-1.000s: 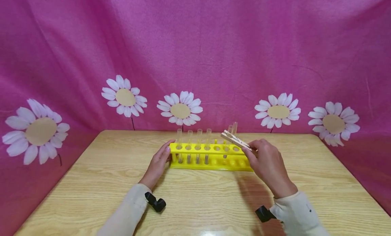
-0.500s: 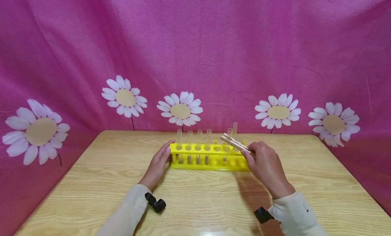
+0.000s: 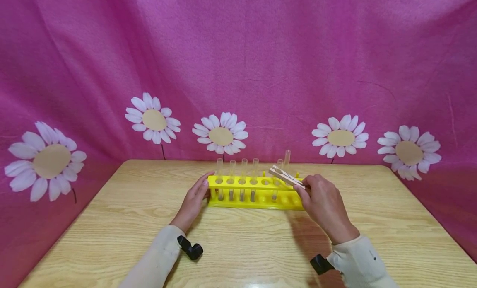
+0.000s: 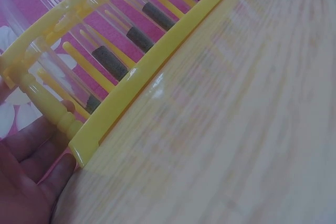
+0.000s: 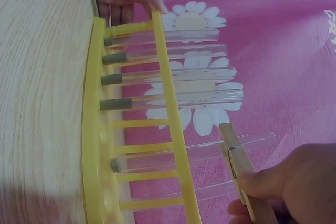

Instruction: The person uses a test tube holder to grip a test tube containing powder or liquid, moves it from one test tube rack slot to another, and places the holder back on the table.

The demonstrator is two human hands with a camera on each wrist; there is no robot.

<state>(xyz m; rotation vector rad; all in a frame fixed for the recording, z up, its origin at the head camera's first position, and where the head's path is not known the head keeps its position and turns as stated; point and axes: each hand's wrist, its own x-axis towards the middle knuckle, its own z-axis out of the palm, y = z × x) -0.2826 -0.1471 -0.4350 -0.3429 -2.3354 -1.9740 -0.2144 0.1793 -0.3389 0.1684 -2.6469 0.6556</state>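
A yellow test tube rack (image 3: pixel 232 204) stands on the table. Several clear test tubes (image 5: pixel 184 97) with grey-black material at the bottom stand in its left holes. My left hand (image 3: pixel 191 199) grips the rack's left end, around the end post (image 4: pixel 50 106). My right hand (image 3: pixel 328 203) pinches a wooden test tube holder (image 3: pixel 286 176) above the right part of the rack. The holder's tip is around another test tube (image 5: pixel 152 162), which passes through a hole; its dark bottom sits slightly above the base. The rack's right end is hidden behind my right hand.
One more clear tube (image 3: pixel 287 156) stands at the back of the rack, seemingly over a peg. Yellow pegs (image 5: pixel 144 149) rise along the rack's back. A pink curtain (image 3: pixel 261 72) with white flowers hangs behind the wood-grain table (image 3: pixel 231 246).
My right hand has come down slightly with the holder, and the held test tube has sunk lower through its hole. My left hand has stayed on the rack's left end.
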